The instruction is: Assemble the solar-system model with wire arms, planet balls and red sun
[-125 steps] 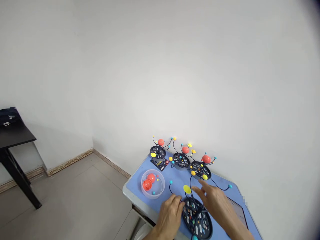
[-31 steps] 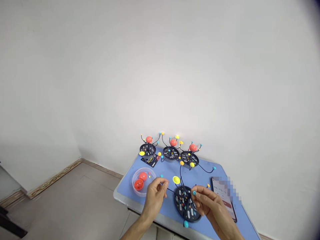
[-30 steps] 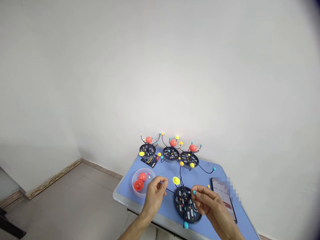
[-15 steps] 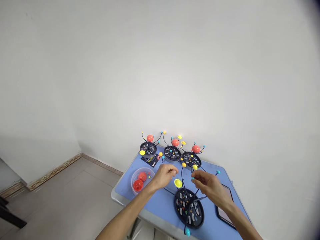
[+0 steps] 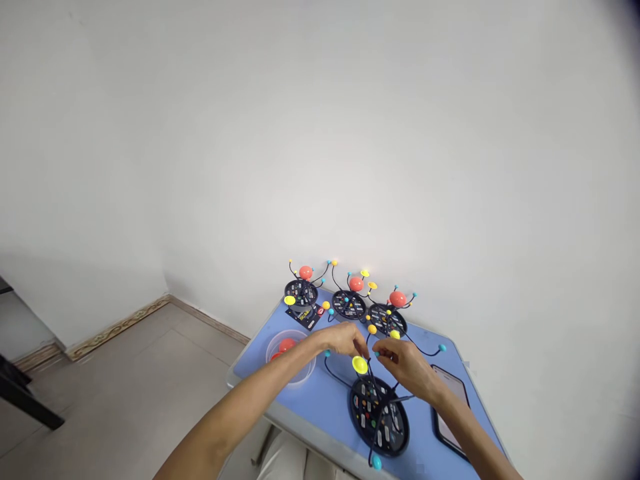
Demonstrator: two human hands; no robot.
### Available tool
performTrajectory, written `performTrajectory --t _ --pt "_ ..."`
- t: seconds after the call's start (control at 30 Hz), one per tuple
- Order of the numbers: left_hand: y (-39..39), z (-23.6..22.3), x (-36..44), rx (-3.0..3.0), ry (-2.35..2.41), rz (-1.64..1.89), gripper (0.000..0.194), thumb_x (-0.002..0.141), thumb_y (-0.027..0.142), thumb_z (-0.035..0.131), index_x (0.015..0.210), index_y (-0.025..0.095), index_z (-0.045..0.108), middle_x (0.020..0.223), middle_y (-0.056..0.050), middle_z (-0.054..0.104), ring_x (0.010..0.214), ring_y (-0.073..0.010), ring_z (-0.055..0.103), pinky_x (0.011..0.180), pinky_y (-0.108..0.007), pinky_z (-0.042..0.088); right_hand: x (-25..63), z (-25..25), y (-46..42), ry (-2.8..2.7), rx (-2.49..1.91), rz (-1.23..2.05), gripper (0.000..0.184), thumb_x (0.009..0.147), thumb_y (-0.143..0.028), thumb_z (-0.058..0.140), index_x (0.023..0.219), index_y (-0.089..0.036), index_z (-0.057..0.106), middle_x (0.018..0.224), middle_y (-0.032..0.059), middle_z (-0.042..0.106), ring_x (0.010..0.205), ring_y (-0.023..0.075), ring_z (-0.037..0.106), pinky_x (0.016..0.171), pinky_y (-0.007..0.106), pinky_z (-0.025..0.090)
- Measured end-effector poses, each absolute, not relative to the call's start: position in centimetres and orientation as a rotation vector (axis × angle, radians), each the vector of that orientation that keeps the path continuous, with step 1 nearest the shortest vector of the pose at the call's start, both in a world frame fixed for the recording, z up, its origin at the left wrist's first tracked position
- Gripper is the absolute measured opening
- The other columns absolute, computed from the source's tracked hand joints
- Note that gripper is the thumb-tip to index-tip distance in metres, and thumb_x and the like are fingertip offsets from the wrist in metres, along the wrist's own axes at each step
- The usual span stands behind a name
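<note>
A planet model with a round black base (image 5: 379,417) stands near the table's front, its curved black rods carrying coloured balls. My left hand (image 5: 346,339) reaches over it from the left, fingers closed around the upper end of one black rod (image 5: 370,367); the fingertips partly hide it. Just to the right, my right hand (image 5: 404,363) pinches a small blue ball (image 5: 377,354), close to that rod end. A yellow ringed planet (image 5: 360,365) sits below my left fingers. Another blue ball (image 5: 377,462) tips the front rod.
Three similar models with red balls (image 5: 356,284) line the wall side of the blue table (image 5: 320,400). A clear bowl (image 5: 300,382) with red pieces lies left, partly behind my left forearm. A black printed card (image 5: 306,317) is behind it; a phone-like tablet (image 5: 450,400) lies right.
My left hand has moved right from open space to the rod end. My right hand has shifted slightly left with the small blue ball, bringing the two hands close together.
</note>
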State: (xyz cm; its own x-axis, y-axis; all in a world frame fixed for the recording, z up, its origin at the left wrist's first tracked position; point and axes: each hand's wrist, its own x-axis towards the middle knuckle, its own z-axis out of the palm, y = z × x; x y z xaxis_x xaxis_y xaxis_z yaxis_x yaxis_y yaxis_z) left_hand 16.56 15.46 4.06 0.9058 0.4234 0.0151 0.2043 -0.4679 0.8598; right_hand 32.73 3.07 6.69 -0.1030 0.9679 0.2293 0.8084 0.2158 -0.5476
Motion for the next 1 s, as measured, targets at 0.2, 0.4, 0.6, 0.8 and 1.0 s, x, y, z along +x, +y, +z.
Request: performTrajectory --t 0.2,0.4,0.6,0.8,1.0 --pt "15.1 4.6 17.3 2.12 0.397 0.266 0.023 0.066 -0.003 0.063 0.066 0.014 0.079 0.053 0.005 0.068 0.062 -0.0159 0.063 0.059 -0.025 0.042 32.7 6.4 3.7 -1.946 -1.657 0.44 0.021 0.073 -0.017 0.052 0.077 -0.02 0.073 0.063 0.0003 0.066 0.058 0.0162 0.055 0.06 0.029 0.042" --pt "14.7 4.7 17.2 2.15 0.423 0.244 0.024 0.069 -0.004 0.061 0.067 0.012 0.079 0.051 0.005 0.067 0.054 -0.0115 0.057 0.056 -0.024 0.039 32.7 5.8 3.9 -1.899 -1.665 0.555 0.02 0.072 -0.018 0.054 0.075 -0.02 0.073 0.059 -0.0012 0.064 0.055 0.0153 0.054 0.057 0.029 0.041" --pt "14.5 4.8 16.8 2.157 0.439 0.224 0.026 0.065 -0.005 0.066 0.067 0.016 0.081 0.054 0.005 0.07 0.049 -0.012 0.055 0.055 -0.024 0.04 33.1 5.5 4.2 -1.813 -1.67 0.712 0.023 0.072 -0.023 0.054 0.077 -0.019 0.076 0.056 -0.0006 0.062 0.053 0.0151 0.054 0.056 0.029 0.042" --pt "14.3 4.5 17.0 2.173 0.471 0.243 0.018 0.073 0.002 0.063 0.067 0.01 0.079 0.049 0.007 0.063 0.053 -0.0106 0.053 0.057 -0.024 0.037 33.4 5.8 4.2 -1.765 -1.637 0.831 0.024 0.073 -0.031 0.057 0.076 -0.019 0.077 0.063 0.002 0.068 0.058 0.016 0.056 0.06 0.03 0.045" --pt "15.1 4.1 17.3 2.169 0.462 0.122 0.019 0.072 0.0 0.069 0.065 0.016 0.078 0.057 0.005 0.067 0.056 -0.0105 0.054 0.054 -0.019 0.038 33.8 5.6 4.4 -1.751 -1.63 0.91 0.029 0.071 -0.041 0.06 0.077 -0.019 0.078 0.066 0.0044 0.071 0.059 0.0169 0.057 0.06 0.03 0.048"
